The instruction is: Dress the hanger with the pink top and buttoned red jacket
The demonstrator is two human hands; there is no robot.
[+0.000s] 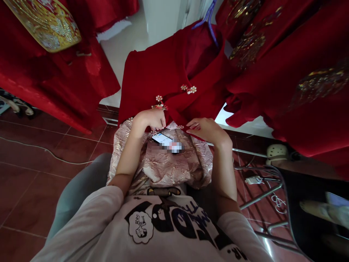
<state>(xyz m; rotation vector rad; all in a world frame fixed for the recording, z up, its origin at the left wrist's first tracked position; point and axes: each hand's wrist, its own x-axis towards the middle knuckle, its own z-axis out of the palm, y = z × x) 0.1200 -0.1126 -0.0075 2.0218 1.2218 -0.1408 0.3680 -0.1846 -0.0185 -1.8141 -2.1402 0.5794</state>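
Gripping the lower front edge of a red jacket (163,78), the left hand (149,119) is seen closed on the cloth just below a flower-shaped clasp (159,103); the fingers are curled in, so the hold itself is partly hidden. Just to the right of that grip, the right hand (207,130) is pinched on the opposite flap of the same hem, thumb and fingertips pressed to the fabric. Higher up from both grips, a second pair of flower clasps (188,88) is fixed to the jacket front, and the collar is hung on a purple hanger (209,17). Directly beneath the hands a phone (163,138) lies face up on crumpled pink-gold brocade (174,163), which is spread over the lap. Further out to the left of the grip, a dark red tiled floor (29,171) is crossed by a white cable (40,150), and more red garments (54,83) are hung above it, one bearing a gold embroidered panel (46,22). To the right, other red embroidered robes (294,72) are draped, with a metal chair frame (261,196) below them. Behind the jacket a white wall (160,18) is seen.
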